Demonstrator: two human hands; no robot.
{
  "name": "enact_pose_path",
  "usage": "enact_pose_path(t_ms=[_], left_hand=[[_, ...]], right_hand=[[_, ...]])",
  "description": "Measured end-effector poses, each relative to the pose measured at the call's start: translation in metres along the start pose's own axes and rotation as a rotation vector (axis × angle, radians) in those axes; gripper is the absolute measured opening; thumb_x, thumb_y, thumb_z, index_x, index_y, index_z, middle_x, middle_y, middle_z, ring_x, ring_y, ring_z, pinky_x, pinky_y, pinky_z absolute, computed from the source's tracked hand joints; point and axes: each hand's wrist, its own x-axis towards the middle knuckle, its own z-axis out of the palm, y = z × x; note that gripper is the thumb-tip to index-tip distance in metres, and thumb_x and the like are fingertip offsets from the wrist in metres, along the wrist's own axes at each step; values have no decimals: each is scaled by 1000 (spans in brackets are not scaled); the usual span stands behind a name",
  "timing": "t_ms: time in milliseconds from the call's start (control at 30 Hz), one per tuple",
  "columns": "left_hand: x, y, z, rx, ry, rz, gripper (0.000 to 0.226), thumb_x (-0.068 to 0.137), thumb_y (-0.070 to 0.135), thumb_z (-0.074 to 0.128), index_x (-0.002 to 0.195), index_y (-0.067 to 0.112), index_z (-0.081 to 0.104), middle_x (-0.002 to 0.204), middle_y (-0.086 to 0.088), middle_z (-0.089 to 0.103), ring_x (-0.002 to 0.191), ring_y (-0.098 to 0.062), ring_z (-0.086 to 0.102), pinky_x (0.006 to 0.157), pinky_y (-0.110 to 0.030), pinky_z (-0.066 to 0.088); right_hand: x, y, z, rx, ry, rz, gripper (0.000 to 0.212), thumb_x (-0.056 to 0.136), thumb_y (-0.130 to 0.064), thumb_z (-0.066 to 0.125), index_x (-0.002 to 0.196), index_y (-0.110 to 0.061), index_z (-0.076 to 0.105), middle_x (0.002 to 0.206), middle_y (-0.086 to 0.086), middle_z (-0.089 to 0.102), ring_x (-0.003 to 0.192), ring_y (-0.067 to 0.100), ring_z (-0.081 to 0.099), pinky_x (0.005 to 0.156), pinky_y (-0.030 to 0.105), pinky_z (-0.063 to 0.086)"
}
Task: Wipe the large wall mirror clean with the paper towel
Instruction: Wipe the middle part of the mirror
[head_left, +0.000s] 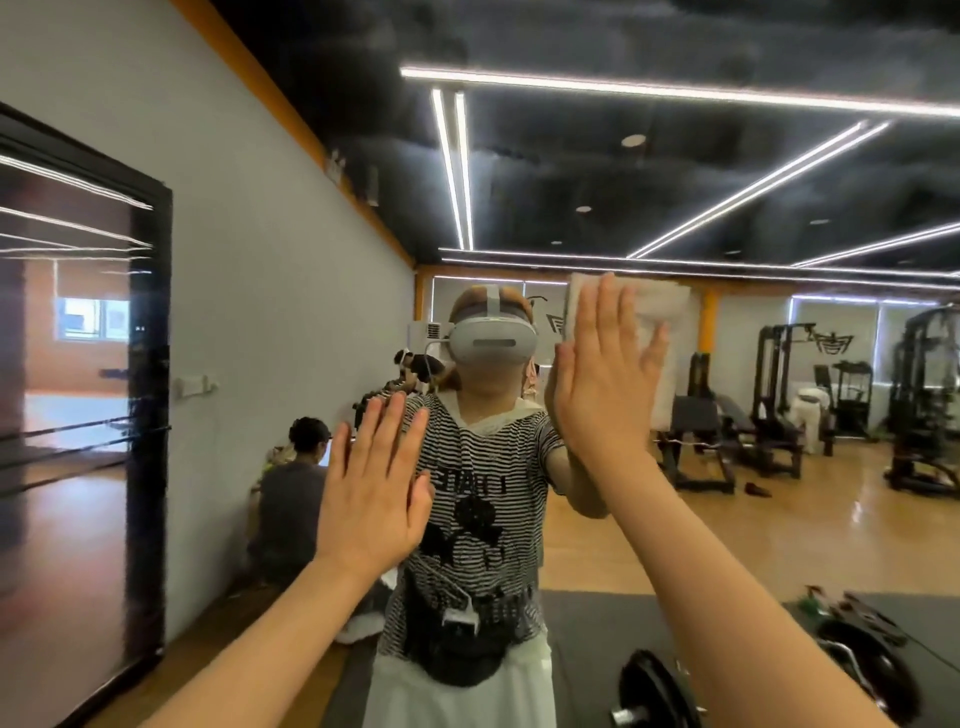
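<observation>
The large wall mirror (727, 182) fills almost the whole view and reflects a gym and my own figure. My right hand (602, 374) is raised at head height, palm flat, pressing a folded white paper towel (662, 312) against the glass. The towel shows above and to the right of the fingers. My left hand (371, 488) rests lower and to the left, flat on the glass, fingers spread, holding nothing.
In the reflection, weight machines (779, 405) stand at the right and weight plates with a bar (852, 654) lie on a dark mat at the lower right. A person (291, 499) sits by the grey wall at the left, near a black-framed panel (150, 415).
</observation>
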Motion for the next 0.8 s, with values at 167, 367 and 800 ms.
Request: enact_pose_path(t_ms=[167,367,800], left_hand=[[1,0,-1,7,15,8,69,89,34,34,151,12,16,159,-8,12,150,-19,-5,119,-43,3],[0,2,0,-7,27,2,68,88,32,35,151,12,18,158,-11,16,150,-20,-3,119,-45,6],[1,0,-3,-20,27,5,68,88,32,35,151,12,18,157,-11,19,150,-19,-3,120,-43,1]], right_hand=[[2,50,-17,-37,-57,-30,56,102,-36,14,154,-14,9,161,3,5,147,15,-3,118,38,-9],[5,96,-34,9,-33,226,59,100,-37,10,155,-14,7,163,3,3,148,15,-5,119,44,-8],[-19,-56,5,98,-112,17,59,97,-35,12,151,-20,-8,158,0,-13,147,18,-14,117,47,-14]])
